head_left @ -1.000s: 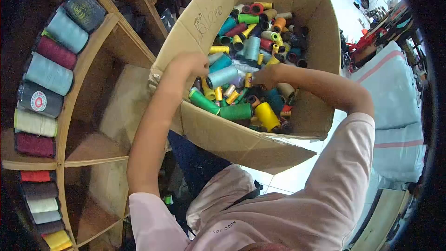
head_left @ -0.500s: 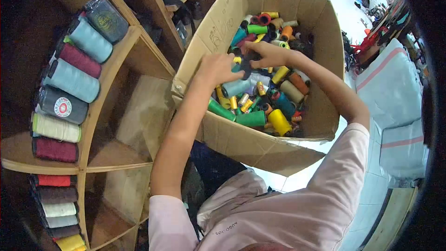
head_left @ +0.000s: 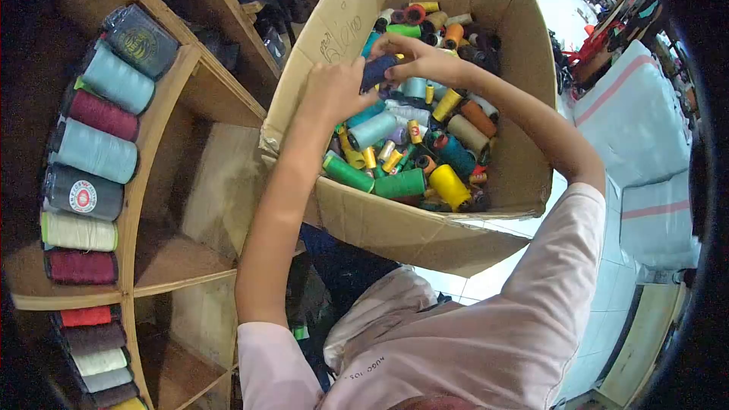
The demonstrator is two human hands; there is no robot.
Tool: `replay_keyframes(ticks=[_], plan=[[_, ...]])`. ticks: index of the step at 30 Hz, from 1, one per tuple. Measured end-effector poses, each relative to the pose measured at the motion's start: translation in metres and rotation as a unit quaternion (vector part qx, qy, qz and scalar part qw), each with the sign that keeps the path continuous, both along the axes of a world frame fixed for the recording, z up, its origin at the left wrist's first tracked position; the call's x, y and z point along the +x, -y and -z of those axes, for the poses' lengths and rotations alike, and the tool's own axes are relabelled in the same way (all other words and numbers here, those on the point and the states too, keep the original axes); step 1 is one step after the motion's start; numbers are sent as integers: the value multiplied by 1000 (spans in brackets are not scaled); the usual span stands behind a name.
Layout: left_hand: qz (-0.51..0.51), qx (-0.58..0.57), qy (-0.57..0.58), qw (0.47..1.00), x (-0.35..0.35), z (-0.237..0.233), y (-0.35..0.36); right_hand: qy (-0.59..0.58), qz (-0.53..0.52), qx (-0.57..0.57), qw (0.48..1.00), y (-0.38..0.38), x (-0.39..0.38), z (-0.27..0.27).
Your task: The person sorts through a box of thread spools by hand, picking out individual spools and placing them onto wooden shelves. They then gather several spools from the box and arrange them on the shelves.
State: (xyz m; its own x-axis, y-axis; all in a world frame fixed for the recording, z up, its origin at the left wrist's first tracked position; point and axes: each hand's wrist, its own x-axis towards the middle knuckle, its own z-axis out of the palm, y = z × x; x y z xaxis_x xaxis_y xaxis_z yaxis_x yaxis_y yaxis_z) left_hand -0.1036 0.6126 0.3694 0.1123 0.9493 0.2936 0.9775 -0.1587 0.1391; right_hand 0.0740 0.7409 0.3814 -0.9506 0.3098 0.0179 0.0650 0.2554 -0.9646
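Over the open cardboard box [head_left: 425, 237], a dark navy thread spool [head_left: 377, 73] is held up between my two hands. My right hand [head_left: 429, 61] curls its fingers and thumb around the spool's right side. At the other end, my left hand [head_left: 334, 91] closes on the spool, with its fingertips partly hidden behind it. Below them lie many loose spools, among them a light blue spool [head_left: 372, 130], a green spool [head_left: 400, 183], a yellow spool [head_left: 449, 187] and a beige spool [head_left: 471, 140].
To the left stands a wooden shelf [head_left: 133, 205] with thread spools in rows, including a light blue cone [head_left: 97, 150] and a maroon spool [head_left: 82, 266]. White wrapped bundles [head_left: 634, 125] with red stripes sit on the tiled floor at right. The box's near flap hangs outward.
My hands have moved up and left with the dark spool, which now shows more clearly between them. The camera view has shifted slightly, so the shelf and box sit further left.
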Motion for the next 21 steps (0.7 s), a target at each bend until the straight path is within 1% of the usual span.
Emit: replay_keyframes(ticks=[1,2,4,5,7,8,9,10,11,13,14,15,16,17,19,21], plan=[[-22,4,-7,1000,2,-4,1,0,1,-2,1000,1,0,2],[-46,8,-14,999,4,-7,2,20,11,17,1000,1,1,3],[-58,22,-16,998,4,-8,3,68,23,70,995,5,1,-1],[-69,38,-19,997,4,-9,4,67,21,70,995,4,1,5],[-76,32,-25,996,1,-8,3,112,38,77,990,3,0,20],[-83,26,-30,996,0,-7,3,192,48,124,972,3,0,27],[-84,24,-29,996,1,-7,2,192,47,123,973,-5,1,45],[-83,32,-17,996,1,-6,2,135,-44,236,962,-21,2,79],[-84,38,-6,996,0,-5,1,71,-134,342,927,-29,2,99],[-87,46,-8,995,-2,1,0,267,-150,352,885,-3,12,75],[-79,44,-4,996,-1,-1,2,333,-144,401,841,4,18,68],[-73,42,0,996,0,-2,2,329,-148,403,841,3,23,73],[-99,36,-35,994,1,0,1,370,-127,484,783,-3,30,82],[-109,36,-38,993,1,-1,2,403,-104,562,715,-11,36,92],[-57,-22,35,998,-1,-3,6,392,-15,603,694,-30,52,117],[39,-175,91,980,-6,12,5,412,-33,635,653,-53,67,140]])
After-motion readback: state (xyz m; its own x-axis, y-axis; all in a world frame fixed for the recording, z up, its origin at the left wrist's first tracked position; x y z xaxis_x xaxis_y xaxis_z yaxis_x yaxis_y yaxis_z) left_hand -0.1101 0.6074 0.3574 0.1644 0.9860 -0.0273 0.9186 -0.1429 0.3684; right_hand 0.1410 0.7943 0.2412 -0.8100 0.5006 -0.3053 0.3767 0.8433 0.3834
